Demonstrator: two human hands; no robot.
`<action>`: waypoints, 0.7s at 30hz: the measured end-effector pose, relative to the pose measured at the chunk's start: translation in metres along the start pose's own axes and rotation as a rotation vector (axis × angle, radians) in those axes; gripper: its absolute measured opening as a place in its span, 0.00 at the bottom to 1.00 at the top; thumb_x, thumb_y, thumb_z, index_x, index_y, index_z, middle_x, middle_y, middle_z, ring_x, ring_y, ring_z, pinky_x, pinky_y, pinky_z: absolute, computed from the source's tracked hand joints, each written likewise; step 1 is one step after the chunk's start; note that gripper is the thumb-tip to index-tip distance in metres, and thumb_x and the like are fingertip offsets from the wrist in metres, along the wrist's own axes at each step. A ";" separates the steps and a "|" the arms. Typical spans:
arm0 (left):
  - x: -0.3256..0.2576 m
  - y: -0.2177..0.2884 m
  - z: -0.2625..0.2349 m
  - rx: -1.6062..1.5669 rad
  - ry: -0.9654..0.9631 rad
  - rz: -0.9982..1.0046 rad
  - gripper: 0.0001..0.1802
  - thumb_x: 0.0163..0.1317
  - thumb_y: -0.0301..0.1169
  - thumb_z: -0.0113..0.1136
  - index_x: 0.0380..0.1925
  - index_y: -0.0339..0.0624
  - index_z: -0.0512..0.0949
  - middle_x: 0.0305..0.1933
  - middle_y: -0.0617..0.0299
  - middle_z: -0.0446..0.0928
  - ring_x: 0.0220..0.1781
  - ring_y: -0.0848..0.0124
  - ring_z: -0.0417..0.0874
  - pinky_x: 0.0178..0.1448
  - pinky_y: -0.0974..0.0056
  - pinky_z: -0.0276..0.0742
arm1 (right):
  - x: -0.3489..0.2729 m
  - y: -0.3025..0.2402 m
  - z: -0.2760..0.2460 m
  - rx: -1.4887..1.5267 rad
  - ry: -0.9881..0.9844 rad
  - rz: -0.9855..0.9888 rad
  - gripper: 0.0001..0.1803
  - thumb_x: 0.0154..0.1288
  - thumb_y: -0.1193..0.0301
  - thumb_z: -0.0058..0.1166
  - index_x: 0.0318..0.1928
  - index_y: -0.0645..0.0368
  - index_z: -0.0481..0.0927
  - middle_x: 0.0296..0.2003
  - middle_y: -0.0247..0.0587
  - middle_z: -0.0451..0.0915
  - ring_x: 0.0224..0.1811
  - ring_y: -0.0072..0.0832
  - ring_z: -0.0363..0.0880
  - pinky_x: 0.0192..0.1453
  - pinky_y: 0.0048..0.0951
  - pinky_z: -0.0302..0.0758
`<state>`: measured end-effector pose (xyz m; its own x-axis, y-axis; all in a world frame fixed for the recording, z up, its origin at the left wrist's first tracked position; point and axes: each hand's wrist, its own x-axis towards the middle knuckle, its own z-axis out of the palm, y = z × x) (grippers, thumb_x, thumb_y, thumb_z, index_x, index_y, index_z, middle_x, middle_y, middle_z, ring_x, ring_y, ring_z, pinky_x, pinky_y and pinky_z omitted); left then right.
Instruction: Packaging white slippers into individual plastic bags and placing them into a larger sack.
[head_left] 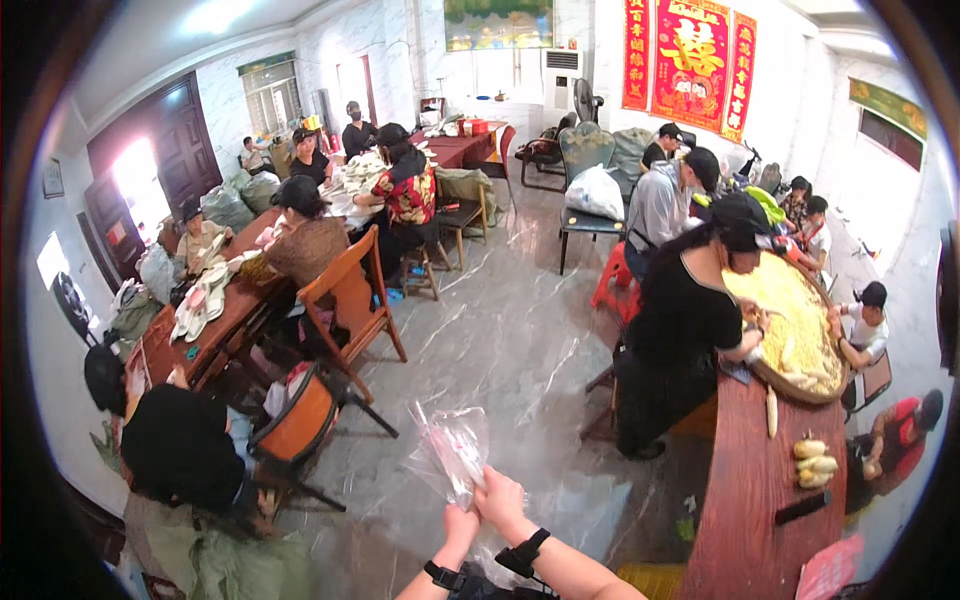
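Observation:
Both my hands are together at the lower middle, out over the grey floor. A clear plastic bag (448, 445), crumpled and see-through with faint reddish marks, sticks up from them. My right hand (502, 498) has its fingers closed on the bag's lower part. Just below and to the left, my left hand (461, 526) is closed on the same gathered plastic. More clear plastic shows beneath the hands. Some fingertips are hidden from view. A black band sits on each of my wrists.
At right, a red-brown table (745, 490) bears corn cobs (815, 462), a black bar-shaped object (802, 507) and a large round basket (800, 388) of yellow kernels. Several people work around it. At left, people sit along another table; a wooden chair (345, 300) and an orange-backed chair (297, 425) stand nearby.

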<state>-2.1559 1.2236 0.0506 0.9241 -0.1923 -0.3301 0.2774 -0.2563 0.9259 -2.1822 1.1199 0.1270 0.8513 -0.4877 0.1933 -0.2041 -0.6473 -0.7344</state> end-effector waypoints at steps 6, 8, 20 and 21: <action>0.205 0.054 0.063 0.220 -0.063 0.105 0.19 0.55 0.39 0.61 0.40 0.35 0.81 0.36 0.43 0.82 0.45 0.52 0.84 0.46 0.53 0.76 | 0.202 0.047 0.033 -0.030 0.098 0.087 0.09 0.54 0.66 0.55 0.32 0.58 0.74 0.25 0.54 0.79 0.31 0.56 0.78 0.36 0.52 0.73; 0.263 0.107 0.088 0.217 -0.128 0.088 0.19 0.55 0.40 0.60 0.40 0.35 0.81 0.36 0.43 0.82 0.45 0.52 0.84 0.46 0.53 0.76 | 0.275 0.065 0.036 -0.052 0.149 0.093 0.10 0.54 0.66 0.55 0.32 0.58 0.74 0.24 0.54 0.79 0.31 0.56 0.78 0.35 0.52 0.73; 0.619 0.311 0.239 0.285 -0.239 0.150 0.19 0.56 0.43 0.59 0.38 0.39 0.82 0.37 0.41 0.81 0.45 0.46 0.82 0.45 0.50 0.76 | 0.691 0.143 0.028 -0.092 0.268 0.083 0.09 0.53 0.69 0.55 0.33 0.60 0.73 0.26 0.56 0.78 0.32 0.56 0.78 0.36 0.53 0.72; 0.652 0.326 0.257 0.195 -0.239 0.195 0.18 0.56 0.42 0.60 0.38 0.38 0.82 0.37 0.41 0.81 0.45 0.46 0.82 0.45 0.51 0.76 | 0.729 0.153 0.026 -0.085 0.276 0.051 0.09 0.53 0.69 0.55 0.33 0.60 0.73 0.26 0.56 0.78 0.32 0.57 0.78 0.36 0.53 0.72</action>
<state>-1.5304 0.7713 0.0896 0.8610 -0.4651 -0.2060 0.0256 -0.3647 0.9308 -1.5800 0.6805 0.1391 0.6778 -0.6539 0.3361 -0.2928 -0.6594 -0.6925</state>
